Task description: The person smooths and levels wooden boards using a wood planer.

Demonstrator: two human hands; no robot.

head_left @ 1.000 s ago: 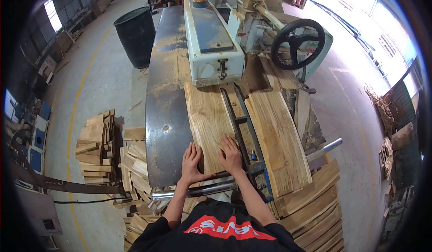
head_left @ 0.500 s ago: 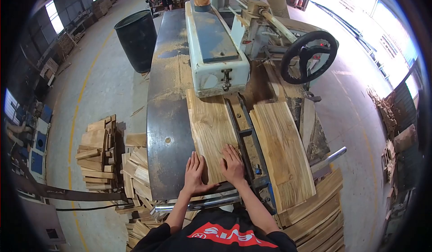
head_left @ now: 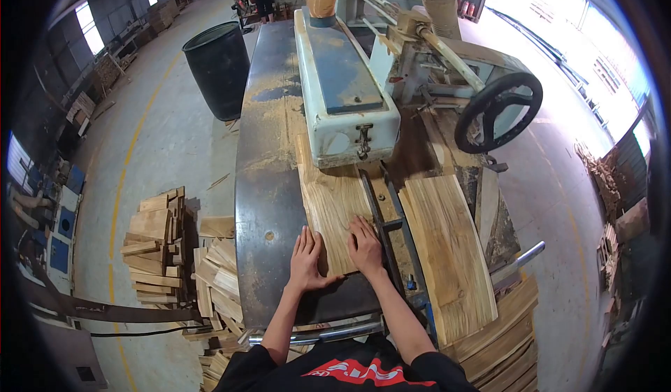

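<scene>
Roughly, both hands' grip, left [head_left: 305, 258] and right [head_left: 365, 247], fingers apart, flat on streaky, wavy-grained wooden board [head_left: 338, 214].

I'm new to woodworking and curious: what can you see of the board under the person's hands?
The board looks like bare wood, tan with wavy darker grain and a brown patch near its left edge. It lies flat on the dark machine table, left of a dark rail. The pale housing hides part of its far end. The left hand is at its near left corner; the right hand rests on its right side.
</scene>
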